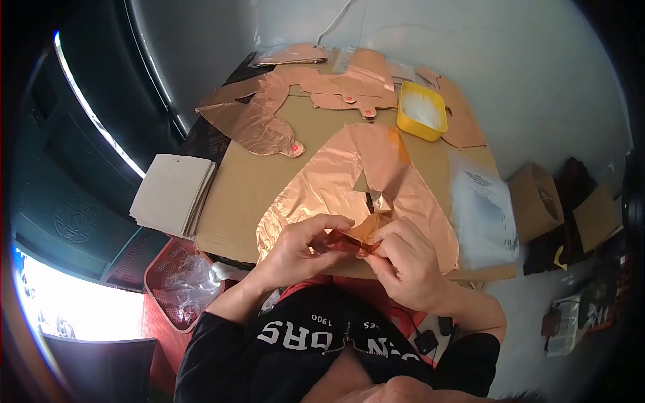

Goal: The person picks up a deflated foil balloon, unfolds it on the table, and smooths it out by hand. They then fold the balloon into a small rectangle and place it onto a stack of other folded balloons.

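A large rose-gold foil piece (309, 178) lies on the brown cardboard table top, its near end lifted and folded between my hands. My left hand (306, 248) curls around the left side of that folded end, thumb and fingers pinching it. On the right, my right hand (406, 258) pinches the same folded end, its fingers bent. A dark gap shows in the foil just beyond my hands. More rose-gold foil pieces (265, 114) lie flat farther back, some with small red marks on their tabs.
A yellow tub (423, 127) with white contents stands at the back right. Clear plastic bags (480, 208) lie at the right edge. Whitish cards (171, 191) are stacked at the left. Below them is a red basket (154, 275) with clear plastic. Cardboard boxes (534, 201) stand right of the table.
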A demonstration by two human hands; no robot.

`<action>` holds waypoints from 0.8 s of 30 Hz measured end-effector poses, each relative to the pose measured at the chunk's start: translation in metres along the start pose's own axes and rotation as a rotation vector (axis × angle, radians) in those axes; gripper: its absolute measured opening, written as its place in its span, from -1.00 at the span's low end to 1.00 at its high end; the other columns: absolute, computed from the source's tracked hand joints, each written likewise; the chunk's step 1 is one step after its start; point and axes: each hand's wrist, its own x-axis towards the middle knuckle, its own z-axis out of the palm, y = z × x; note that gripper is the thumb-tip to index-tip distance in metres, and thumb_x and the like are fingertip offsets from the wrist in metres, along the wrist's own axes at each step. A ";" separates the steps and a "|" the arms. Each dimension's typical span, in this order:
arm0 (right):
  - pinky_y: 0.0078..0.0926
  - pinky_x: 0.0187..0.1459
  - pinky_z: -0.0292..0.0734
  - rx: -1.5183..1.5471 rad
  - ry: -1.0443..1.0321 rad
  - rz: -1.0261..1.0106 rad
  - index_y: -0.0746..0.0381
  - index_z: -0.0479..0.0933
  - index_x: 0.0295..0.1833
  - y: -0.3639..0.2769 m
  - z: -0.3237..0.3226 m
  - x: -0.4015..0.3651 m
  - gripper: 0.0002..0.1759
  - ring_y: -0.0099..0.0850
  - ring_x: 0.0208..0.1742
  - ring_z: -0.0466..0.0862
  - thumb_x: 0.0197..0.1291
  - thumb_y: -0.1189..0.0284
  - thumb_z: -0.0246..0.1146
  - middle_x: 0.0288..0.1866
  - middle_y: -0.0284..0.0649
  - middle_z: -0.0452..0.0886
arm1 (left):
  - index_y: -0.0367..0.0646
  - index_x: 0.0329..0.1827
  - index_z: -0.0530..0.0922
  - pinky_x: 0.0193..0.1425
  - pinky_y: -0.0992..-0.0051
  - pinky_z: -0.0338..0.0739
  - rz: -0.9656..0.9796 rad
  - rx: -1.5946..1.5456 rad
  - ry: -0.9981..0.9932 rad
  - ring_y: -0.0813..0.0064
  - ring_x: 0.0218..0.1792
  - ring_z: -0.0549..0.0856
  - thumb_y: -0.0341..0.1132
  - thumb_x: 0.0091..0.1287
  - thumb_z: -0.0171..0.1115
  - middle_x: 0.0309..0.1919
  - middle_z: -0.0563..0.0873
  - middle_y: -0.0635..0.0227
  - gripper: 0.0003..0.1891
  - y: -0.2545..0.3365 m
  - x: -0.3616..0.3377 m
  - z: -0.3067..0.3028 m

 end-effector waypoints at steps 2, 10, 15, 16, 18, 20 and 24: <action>-0.25 -0.23 0.44 -0.004 -0.033 -0.015 0.29 0.46 -0.33 -0.001 0.001 -0.001 -0.74 -0.16 -0.27 0.54 -0.03 0.57 0.45 -0.28 -0.13 0.49 | -0.34 0.02 0.59 0.09 0.48 0.68 0.044 0.136 -0.017 0.41 0.02 0.74 -0.74 0.24 0.15 0.07 0.69 0.14 -0.69 0.000 0.001 -0.001; -0.26 -0.05 0.58 0.232 -0.196 0.001 0.30 0.53 0.09 0.011 -0.020 -0.009 -0.55 -0.09 -0.08 0.64 0.26 0.21 0.36 0.01 -0.05 0.59 | -0.28 -0.13 0.56 -0.05 0.44 0.68 0.156 0.341 -0.080 0.28 -0.04 0.78 -0.71 0.09 0.25 -0.05 0.74 0.16 -0.72 -0.008 -0.013 -0.031; -0.16 0.18 0.47 -0.194 -0.150 0.107 0.32 0.47 0.20 0.073 -0.027 -0.032 -0.53 -0.02 0.15 0.56 0.28 0.27 0.28 0.16 0.04 0.55 | -0.26 -0.16 0.52 -0.08 0.43 0.68 0.146 0.460 -0.081 0.25 -0.03 0.77 -0.74 0.07 0.22 -0.01 0.73 0.14 -0.71 -0.009 -0.037 -0.047; -0.14 0.22 0.43 -0.248 -0.159 0.139 0.32 0.46 0.21 0.084 -0.026 -0.037 -0.52 -0.01 0.20 0.52 0.27 0.28 0.28 0.19 0.04 0.53 | -0.26 -0.18 0.52 -0.08 0.42 0.67 0.087 0.443 -0.075 0.22 -0.03 0.76 -0.75 0.05 0.21 -0.01 0.73 0.12 -0.71 -0.009 -0.043 -0.048; -0.11 0.31 0.34 -0.353 -0.183 0.206 0.32 0.44 0.25 0.099 -0.025 -0.047 -0.50 0.00 0.30 0.44 0.26 0.30 0.27 0.26 0.05 0.48 | -0.26 -0.19 0.52 -0.07 0.41 0.67 0.088 0.446 -0.061 0.20 -0.03 0.76 -0.75 0.06 0.22 -0.01 0.73 0.12 -0.72 -0.014 -0.052 -0.050; -0.10 0.34 0.31 -0.463 -0.222 0.200 0.31 0.43 0.25 0.107 -0.025 -0.055 -0.49 0.02 0.35 0.40 0.28 0.27 0.25 0.31 0.04 0.44 | -0.27 -0.20 0.53 -0.06 0.40 0.66 0.091 0.462 -0.045 0.19 -0.03 0.75 -0.74 0.08 0.25 -0.02 0.73 0.12 -0.73 -0.018 -0.053 -0.052; -0.10 0.38 0.25 -0.575 -0.331 0.202 0.31 0.41 0.26 0.119 -0.019 -0.069 -0.46 -0.01 0.42 0.32 0.29 0.21 0.22 0.36 0.01 0.39 | -0.27 -0.20 0.53 -0.03 0.37 0.65 0.149 0.569 -0.055 0.17 -0.03 0.74 -0.70 0.09 0.32 -0.04 0.74 0.14 -0.75 -0.013 -0.046 -0.054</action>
